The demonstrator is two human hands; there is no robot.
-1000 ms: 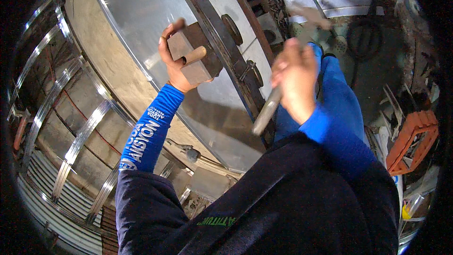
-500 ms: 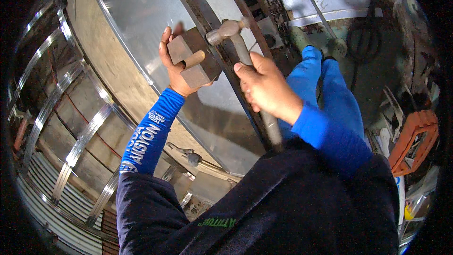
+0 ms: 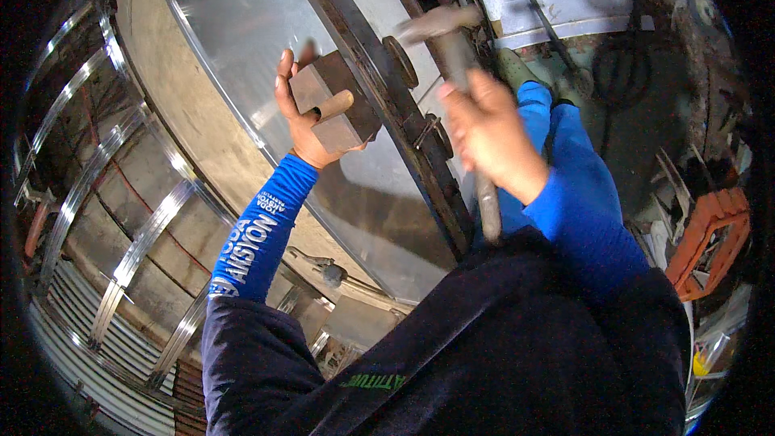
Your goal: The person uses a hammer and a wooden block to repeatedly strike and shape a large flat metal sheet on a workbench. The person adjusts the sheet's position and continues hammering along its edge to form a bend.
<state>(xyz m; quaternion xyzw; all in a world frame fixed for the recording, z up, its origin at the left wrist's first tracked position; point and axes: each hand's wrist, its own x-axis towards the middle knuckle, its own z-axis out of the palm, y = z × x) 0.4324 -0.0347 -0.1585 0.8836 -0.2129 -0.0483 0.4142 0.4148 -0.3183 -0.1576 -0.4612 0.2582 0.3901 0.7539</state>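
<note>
We see the right hand (image 3: 492, 133), fist wrapped around the hammer (image 3: 456, 56), up at centre frame now, its blurred head high near the top edge where half a second ago it hung nearer the block. The left hand (image 3: 303, 117) stays clamped on the block (image 3: 331, 101) at upper centre-left, pressing it against the sheet (image 3: 234, 24) beside the dark bar (image 3: 379, 89). We judge a blow is being wound up.

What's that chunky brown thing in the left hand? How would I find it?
Find the big shiny metal sheet crossed by a dark bar. Just left of that bar, the left hand holds a brown block against the sheet. It alone is boxy, with a short round peg sticking out.
</note>
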